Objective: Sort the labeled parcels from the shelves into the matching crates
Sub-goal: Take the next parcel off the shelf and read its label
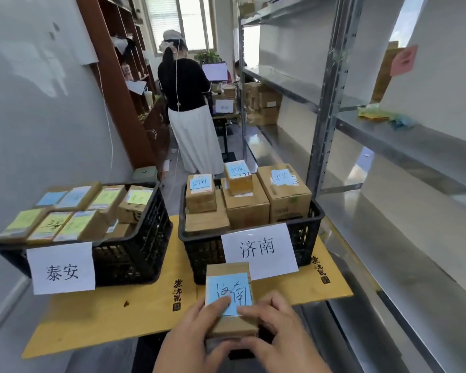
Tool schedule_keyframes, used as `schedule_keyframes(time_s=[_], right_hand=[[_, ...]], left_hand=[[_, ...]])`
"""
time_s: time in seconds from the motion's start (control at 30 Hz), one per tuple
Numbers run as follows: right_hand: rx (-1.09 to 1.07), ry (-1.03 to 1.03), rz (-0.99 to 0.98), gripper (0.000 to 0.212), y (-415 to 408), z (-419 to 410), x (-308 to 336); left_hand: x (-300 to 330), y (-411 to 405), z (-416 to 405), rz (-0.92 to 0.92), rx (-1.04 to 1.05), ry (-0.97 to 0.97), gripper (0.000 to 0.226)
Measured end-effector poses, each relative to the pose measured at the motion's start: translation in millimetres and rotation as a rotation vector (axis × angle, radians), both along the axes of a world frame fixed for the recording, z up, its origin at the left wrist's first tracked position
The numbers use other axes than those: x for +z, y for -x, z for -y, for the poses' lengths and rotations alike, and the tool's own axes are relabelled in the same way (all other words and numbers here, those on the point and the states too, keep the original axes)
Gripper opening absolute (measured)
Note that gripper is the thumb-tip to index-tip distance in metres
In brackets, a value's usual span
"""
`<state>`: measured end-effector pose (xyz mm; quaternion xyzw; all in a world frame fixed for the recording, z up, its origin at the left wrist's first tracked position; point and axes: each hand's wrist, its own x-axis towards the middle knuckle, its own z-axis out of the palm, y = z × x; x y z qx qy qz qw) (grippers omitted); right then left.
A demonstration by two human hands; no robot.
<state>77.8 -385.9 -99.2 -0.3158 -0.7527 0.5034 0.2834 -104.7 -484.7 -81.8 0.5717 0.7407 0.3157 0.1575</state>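
I hold a small cardboard parcel (226, 273) with a blue handwritten label in front of me, just short of the crates. My left hand (191, 337) grips its left side, thumb on the label. My right hand (277, 332) grips its right side, thumb on top. The right black crate (311, 219) carries a white sign reading 济南 (258, 249) and holds several boxes with blue labels. The left black crate (145, 238) carries a sign reading 泰安 (62, 267) and holds several boxes with green, yellow and blue labels.
Both crates stand on flattened yellow cardboard (105, 313). Metal shelving (331, 103) runs along the right, its near shelves almost bare. A person (189, 103) stands in the aisle beyond the crates, back turned. A white wall closes the left side.
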Motion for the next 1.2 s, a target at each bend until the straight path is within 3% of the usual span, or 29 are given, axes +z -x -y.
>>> schedule_keyframes(time_s=[0.2, 0.33, 0.63, 0.77, 0.87, 1.0, 1.2], right_hand=[[0.103, 0.035, 0.080, 0.038, 48.4, -39.7, 12.8], [0.067, -0.060, 0.068, 0.043, 94.1, -73.6, 8.1], [0.054, 0.006, 0.065, 0.046, 168.8, -163.6, 24.8], [-0.150, -0.002, 0.027, 0.039, 169.6, -211.2, 30.6], [-0.306, -0.123, 0.264, 0.039, 161.0, -249.7, 26.8], [-0.230, -0.320, 0.622, 0.046, 169.4, -298.5, 22.4], [-0.017, -0.471, 0.659, 0.044, 198.4, -332.9, -8.1]], left_hand=[[0.3, 40.6, -22.0, 0.032, 0.109, -0.034, 0.076], [-7.3, 77.7, -52.0, 0.026, 0.165, -0.044, 0.082], [-10.7, 183.2, -143.8, 0.023, 0.023, -0.080, 0.071], [-14.1, 209.6, -175.7, 0.056, -0.026, -0.090, 0.066], [-17.8, 209.5, -193.1, 0.069, -0.078, -0.064, 0.064], [-23.4, 199.3, -214.2, 0.029, -0.075, -0.024, 0.066], [-36.1, 193.2, -228.2, -0.023, 0.038, 0.013, 0.067]])
